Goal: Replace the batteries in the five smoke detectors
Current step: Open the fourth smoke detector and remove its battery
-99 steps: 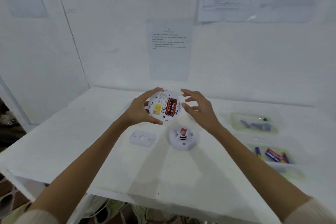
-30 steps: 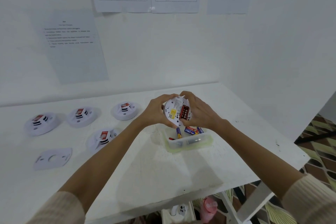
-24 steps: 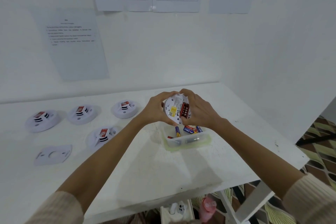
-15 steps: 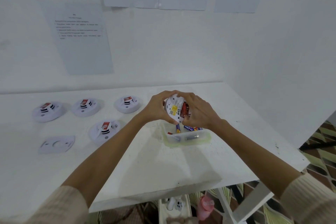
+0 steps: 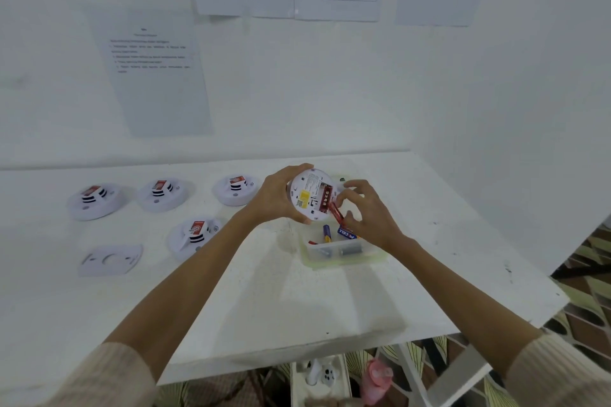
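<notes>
My left hand [image 5: 274,198] grips a round white smoke detector [image 5: 306,196] with its back turned toward me, red batteries showing in its open compartment. My right hand [image 5: 365,213] pinches a red battery [image 5: 334,211] at the compartment's lower edge. Both hands hover above a clear plastic tray [image 5: 344,256] that holds several loose batteries, blue, red and grey. Several other white smoke detectors rest on the table: three in a back row [image 5: 96,201] [image 5: 163,194] [image 5: 235,190] and one nearer [image 5: 193,236].
A flat white mounting plate [image 5: 110,259] lies at the front left of the white table [image 5: 264,301]. The table's right edge drops off near the wall. Printed sheets hang on the wall behind. A box of objects sits on the floor below.
The view swung from the table's left part to its right end. My right hand went from cupping the detector to pulling a red battery out at its lower edge.
</notes>
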`<state>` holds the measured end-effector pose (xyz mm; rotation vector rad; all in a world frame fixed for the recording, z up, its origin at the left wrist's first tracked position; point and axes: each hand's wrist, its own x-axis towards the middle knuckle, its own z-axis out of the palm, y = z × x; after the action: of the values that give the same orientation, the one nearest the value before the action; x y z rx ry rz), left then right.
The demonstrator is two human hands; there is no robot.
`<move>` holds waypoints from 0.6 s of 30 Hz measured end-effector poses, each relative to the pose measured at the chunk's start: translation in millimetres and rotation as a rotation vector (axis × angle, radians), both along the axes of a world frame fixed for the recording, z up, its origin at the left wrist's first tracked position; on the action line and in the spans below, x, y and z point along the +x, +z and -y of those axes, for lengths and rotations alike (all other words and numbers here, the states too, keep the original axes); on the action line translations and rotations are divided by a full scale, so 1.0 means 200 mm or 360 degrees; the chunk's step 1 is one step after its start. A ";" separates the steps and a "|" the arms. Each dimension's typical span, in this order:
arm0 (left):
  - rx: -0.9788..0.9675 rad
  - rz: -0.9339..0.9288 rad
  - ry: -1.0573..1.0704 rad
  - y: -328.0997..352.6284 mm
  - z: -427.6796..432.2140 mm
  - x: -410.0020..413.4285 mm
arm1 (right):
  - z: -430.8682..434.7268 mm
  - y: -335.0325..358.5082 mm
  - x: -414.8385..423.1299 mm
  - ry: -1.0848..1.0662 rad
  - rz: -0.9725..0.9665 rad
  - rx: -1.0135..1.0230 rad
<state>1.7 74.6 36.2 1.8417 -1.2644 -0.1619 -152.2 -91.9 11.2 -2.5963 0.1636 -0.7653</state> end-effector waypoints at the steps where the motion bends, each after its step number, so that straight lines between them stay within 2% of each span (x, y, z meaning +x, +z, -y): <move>1: -0.0006 -0.0003 0.0001 0.00 0.00 0.00 | -0.01 0.00 0.01 -0.0015 0.0027 0.0107; 6: -0.0070 -0.0102 0.0000 0.00 0.00 -0.01 | -0.08 0.02 0.07 -0.0054 0.0069 0.0424; 11: -0.0144 -0.0129 -0.0003 0.01 0.01 -0.03 | -0.14 0.03 0.11 -0.0153 0.0212 0.0399; 18: -0.0155 -0.0104 0.0023 0.01 -0.01 -0.04 | -0.15 0.06 0.11 -0.0213 0.0188 0.0379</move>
<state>-5.9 77.3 38.7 1.7482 -1.1930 -0.1487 -130.1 -62.5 24.2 -2.3271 0.3726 -0.8862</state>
